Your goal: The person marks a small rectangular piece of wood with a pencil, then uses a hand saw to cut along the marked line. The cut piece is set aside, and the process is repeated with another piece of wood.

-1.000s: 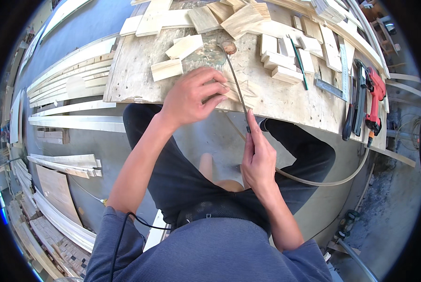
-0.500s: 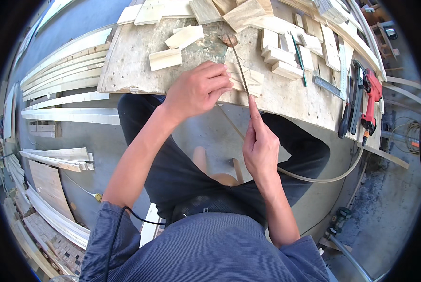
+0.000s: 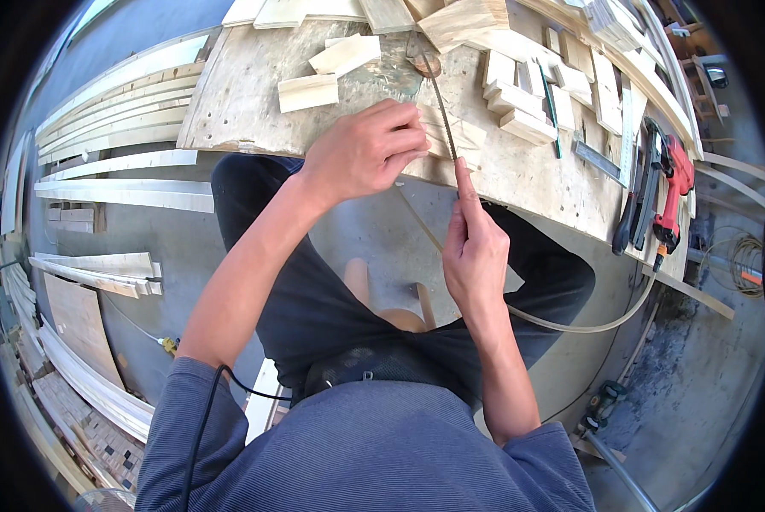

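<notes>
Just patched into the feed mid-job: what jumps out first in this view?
Dead centre, the left hand presses a small wood piece at the near edge of the worn plywood bench, while the right hand grips a thin rasp-like tool running across it. Offcut blocks litter the bench top, and a red power tool lies at its right end.

- Workbench top [image 3: 254, 102]: bare plywood, matt, stained and scuffed, with small holes.
- Offcut blocks [image 3: 310, 91], far side: pale raw wood, unfinished, sawn faces.
- Thin rod-like tool [image 3: 444, 128] gripped by right hand [image 3: 475, 256]: dark metal, dull.
- Power tool [image 3: 674, 192], right: red and black plastic, slightly glossy.
- Long strips [image 3: 118, 162], left: pale smooth wood.
- Floor [image 3: 698, 375]: rough grey concrete.
</notes>
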A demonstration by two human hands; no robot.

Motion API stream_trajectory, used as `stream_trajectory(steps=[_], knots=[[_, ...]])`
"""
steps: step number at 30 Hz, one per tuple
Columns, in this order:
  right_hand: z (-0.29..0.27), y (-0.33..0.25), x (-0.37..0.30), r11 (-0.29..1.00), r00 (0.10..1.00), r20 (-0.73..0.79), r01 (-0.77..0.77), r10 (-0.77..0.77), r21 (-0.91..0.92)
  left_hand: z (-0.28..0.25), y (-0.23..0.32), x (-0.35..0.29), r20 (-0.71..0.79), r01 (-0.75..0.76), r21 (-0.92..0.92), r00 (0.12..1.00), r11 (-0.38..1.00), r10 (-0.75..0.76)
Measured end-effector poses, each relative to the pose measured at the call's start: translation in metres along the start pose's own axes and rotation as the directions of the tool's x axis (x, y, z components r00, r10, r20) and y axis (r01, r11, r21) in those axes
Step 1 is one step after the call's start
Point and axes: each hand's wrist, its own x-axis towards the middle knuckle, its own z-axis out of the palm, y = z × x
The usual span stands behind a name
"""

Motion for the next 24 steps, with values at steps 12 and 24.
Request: stream_trajectory(steps=[12, 24], knots=[[-0.0048, -0.0028, 0.0019, 1.000, 1.000, 0.028, 0.000, 0.000, -0.005, -0.0004, -0.0025, 0.0005, 0.010, -0.013, 0.036, 1.000, 0.999, 0.012], [0.0011, -0.0015, -0.0042, 1.000, 1.000, -0.002, 0.020, -0.020, 0.001, 0.0050, -0.0018, -0.0014, -0.039, -0.039, 0.091, 0.998, 0.995, 0.043]])
